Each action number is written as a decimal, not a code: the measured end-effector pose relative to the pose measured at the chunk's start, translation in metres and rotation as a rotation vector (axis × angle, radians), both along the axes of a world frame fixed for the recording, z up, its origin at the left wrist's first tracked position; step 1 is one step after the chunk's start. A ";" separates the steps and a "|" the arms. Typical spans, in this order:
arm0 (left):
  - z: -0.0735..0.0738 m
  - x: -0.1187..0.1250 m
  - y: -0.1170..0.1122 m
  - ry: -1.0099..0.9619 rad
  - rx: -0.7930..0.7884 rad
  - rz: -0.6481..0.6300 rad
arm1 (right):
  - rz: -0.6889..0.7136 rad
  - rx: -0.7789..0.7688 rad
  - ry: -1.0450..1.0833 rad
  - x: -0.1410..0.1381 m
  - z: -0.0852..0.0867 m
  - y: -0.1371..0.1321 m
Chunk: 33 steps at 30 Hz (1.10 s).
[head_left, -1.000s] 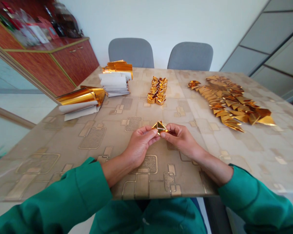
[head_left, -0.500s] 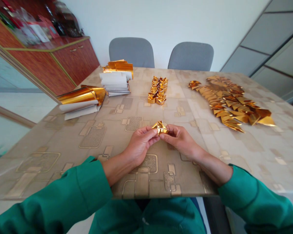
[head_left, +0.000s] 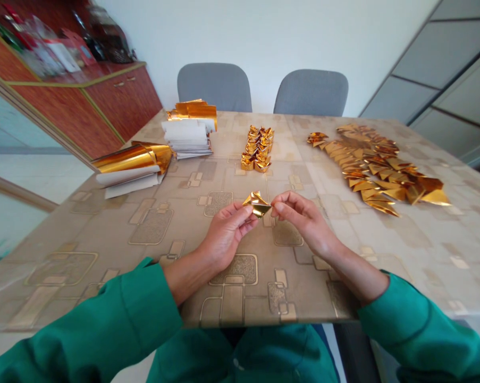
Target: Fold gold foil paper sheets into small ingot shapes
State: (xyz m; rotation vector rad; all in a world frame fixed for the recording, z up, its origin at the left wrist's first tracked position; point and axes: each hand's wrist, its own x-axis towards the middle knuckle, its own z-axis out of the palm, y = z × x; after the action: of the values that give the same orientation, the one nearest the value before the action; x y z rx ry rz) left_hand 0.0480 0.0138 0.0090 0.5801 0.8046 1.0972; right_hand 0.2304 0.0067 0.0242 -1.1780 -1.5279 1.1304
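Observation:
A small folded piece of gold foil paper is held above the patterned table near its front middle. My left hand pinches its left end between thumb and fingers. My right hand is closed in a pinch at the piece's right tip, fingers curled. Both arms wear green sleeves.
A double row of finished gold folded shapes sits beyond my hands. Several flat gold triangles are spread at the right. Two stacks of gold and white sheets lie at the left. Two grey chairs stand behind the table; a red cabinet is at left.
Both hands lifted the gold piece slightly up and away from me. The right hand slid out to its right tip, and the piece looks more spread out.

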 end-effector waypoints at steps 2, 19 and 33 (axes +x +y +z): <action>0.001 0.001 -0.001 0.002 0.021 0.000 | 0.012 0.004 -0.014 -0.002 -0.003 -0.001; 0.002 0.001 -0.004 0.099 0.099 -0.056 | 0.124 -0.034 0.049 -0.003 -0.004 -0.001; -0.001 0.000 -0.003 0.159 0.082 -0.129 | 0.069 -0.015 -0.035 -0.003 -0.012 0.003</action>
State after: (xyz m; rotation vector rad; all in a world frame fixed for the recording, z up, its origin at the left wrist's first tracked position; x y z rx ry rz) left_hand 0.0482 0.0112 0.0083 0.7856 0.8494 0.9774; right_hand 0.2276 0.0097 0.0118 -1.1686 -1.6001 1.1737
